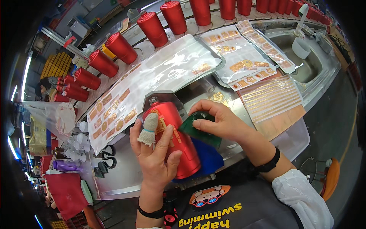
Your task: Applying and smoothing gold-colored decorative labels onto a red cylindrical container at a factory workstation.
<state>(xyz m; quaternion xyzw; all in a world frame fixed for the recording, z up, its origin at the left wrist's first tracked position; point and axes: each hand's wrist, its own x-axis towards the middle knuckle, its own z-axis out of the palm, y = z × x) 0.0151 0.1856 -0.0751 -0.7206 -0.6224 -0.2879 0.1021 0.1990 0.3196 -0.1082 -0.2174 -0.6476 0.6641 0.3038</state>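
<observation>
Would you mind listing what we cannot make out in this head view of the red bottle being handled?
- Red bottle: its lower side is hidden by the left hand; its base is out of sight.
- Green piece: mostly covered by the right hand, so its shape is unclear.
- Blue cloth: mostly hidden under the bottle.
- Gold stickers on the clear sheet: designs too small to tell.

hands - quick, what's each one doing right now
Left hand: closed around the red bottle, steadying it.
Right hand: gripping a green scraper, pressed against the bottle.
</observation>
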